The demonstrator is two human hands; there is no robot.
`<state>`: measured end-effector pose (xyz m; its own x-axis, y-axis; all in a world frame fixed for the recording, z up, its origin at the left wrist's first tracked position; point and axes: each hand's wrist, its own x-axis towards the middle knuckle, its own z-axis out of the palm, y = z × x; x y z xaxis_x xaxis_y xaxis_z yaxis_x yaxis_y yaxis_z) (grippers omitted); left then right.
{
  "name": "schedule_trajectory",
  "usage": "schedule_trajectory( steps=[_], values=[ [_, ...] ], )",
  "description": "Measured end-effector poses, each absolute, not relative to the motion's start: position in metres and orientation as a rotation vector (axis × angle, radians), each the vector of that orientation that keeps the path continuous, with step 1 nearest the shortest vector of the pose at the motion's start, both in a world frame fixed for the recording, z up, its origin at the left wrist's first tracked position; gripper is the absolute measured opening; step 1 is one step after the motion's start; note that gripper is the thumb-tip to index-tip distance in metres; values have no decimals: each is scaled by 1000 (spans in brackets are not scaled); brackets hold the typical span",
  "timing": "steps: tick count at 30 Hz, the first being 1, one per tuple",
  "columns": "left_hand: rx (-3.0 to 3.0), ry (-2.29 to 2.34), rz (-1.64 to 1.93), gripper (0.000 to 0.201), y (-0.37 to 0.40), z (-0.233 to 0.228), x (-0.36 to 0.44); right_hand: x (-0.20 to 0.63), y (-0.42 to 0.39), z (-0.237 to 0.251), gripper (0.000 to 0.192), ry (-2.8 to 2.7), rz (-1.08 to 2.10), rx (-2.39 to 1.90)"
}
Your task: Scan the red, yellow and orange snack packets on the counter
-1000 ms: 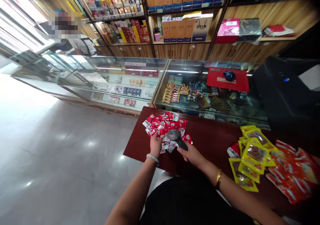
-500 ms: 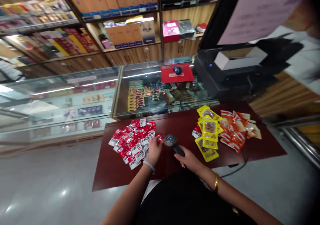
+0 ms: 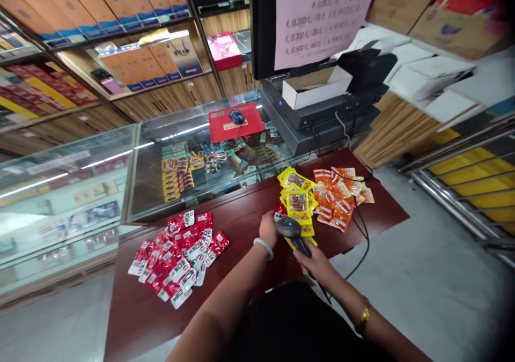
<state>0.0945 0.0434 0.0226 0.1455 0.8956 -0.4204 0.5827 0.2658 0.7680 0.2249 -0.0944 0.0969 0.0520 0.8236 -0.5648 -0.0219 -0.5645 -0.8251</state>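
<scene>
My right hand (image 3: 316, 263) is closed around the handle of a dark barcode scanner (image 3: 290, 228), its head tilted toward my left hand (image 3: 269, 229). The left hand is at the left edge of a pile of yellow snack packets (image 3: 298, 202), beside a red packet (image 3: 280, 208) that lies partly under them. Its fingertips are partly hidden, so whether they grip that packet cannot be made out. Further left lies a spread heap of red-and-white packets (image 3: 173, 263). Right of the yellow pile are several orange packets (image 3: 336, 196).
All the packets lie on a dark red tabletop (image 3: 241, 265). Behind it stands a glass display case (image 3: 193, 147) with a red mat (image 3: 257, 125) and a mouse (image 3: 236, 117) on top. A dark machine with a monitor (image 3: 259, 29) stands at the back. A black cable (image 3: 367, 238) hangs over the front edge.
My left hand has left the red packet at the red heap's edge and moved right to the yellow pile. The scanner has moved right with it, close to the yellow packets. My view has turned right.
</scene>
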Motion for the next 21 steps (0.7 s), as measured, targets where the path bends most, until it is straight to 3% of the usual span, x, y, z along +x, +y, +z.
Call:
schedule_trajectory(
  steps=[4,11,21],
  values=[
    [1440,1664,248,56,60,11,114,243,-96,95,50,-770,1575,-1675],
    [1398,1523,190,15,68,-9,99,239,-87,93,56,-734,1593,-1677],
    [954,1559,521,31,36,6,-32,184,-58,97,52,-972,1708,-1596]
  ],
)
